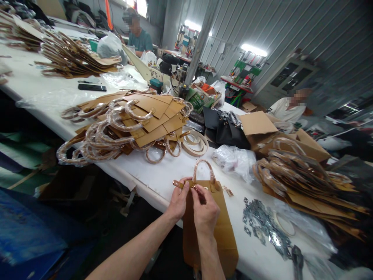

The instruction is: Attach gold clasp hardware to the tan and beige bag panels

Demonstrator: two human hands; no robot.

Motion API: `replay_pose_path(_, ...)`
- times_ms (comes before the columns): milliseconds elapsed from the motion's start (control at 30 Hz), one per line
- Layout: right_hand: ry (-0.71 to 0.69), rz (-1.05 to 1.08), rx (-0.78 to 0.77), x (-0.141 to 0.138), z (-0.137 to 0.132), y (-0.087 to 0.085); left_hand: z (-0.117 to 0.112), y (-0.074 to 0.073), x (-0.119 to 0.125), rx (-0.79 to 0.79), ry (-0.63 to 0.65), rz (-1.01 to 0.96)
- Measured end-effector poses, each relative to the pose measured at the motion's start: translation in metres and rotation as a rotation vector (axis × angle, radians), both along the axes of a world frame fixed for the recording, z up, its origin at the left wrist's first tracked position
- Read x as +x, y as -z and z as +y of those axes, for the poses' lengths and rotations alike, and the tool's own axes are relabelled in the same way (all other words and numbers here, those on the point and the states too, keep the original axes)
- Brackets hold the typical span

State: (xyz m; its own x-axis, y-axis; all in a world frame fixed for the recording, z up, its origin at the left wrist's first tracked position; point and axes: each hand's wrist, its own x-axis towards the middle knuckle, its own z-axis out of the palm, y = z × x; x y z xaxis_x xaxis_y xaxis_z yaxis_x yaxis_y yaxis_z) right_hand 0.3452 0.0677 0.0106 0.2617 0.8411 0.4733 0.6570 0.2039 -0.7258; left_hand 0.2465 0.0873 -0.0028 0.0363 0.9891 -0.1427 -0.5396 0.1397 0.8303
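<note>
two-hand grip (192,196) on tan leather strap (178,184)

On counter (151,182): bag (211,221) at near edge | behind-left: pile of handled panels (125,126) | behind: plastic sack (234,161) | right: metal scraps (262,229) | far right: stacked panels (305,186) | behind those: cardboard box (287,142)

Handbag workshop, long worktable (151,182), stacked bag panels (154,116), corrugated walls (305,42)
</note>
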Motion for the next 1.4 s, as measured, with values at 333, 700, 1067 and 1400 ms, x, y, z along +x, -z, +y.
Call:
replay_pose_path(333,-0.041,-0.125,-0.039,-0.007,-0.002,0.001,0.001,0.003,0.002,-0.001,-0.075,0.090)
replay_pose_path(700,-0.115,-0.257,-0.049,-0.016,-0.004,0.000,0.006,0.011,0.002,0.031,-0.081,0.292)
replay_pose_path(1067,-0.200,-0.007,-0.030,0.000,-0.016,-0.005,0.014,0.011,0.001,-0.086,-0.036,0.348)
replay_pose_path(1400,0.149,-0.036,-0.144,0.156,0.034,-0.005,0.033,0.012,-0.064,0.491,-0.070,1.248)
